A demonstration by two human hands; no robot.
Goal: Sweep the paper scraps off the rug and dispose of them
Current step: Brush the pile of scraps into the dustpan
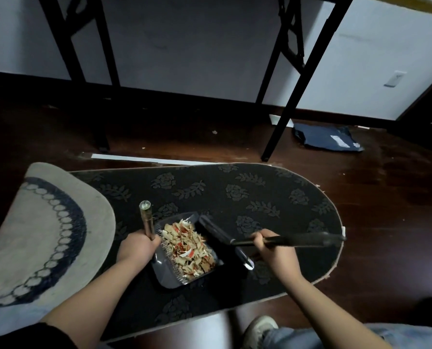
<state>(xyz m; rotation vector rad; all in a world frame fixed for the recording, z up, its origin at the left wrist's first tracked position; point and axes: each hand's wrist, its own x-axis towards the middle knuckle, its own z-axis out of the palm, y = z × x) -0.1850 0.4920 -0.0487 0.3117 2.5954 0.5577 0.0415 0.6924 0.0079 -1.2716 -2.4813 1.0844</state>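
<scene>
The left hand (137,245) gripped the dustpan (184,250) handle; the right hand (269,250) clutched the broom (235,238), with paper scraps (187,248) heaped in the pan on the rug (235,197).

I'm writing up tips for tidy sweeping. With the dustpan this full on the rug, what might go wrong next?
1. The paper scraps are heaped high in the dustpan; tilting it while lifting may spill them back onto the rug.
2. The left hand grips the metal handle low, so the pan may wobble.
3. The brush, held by the right hand, may flick scraps out.
</scene>
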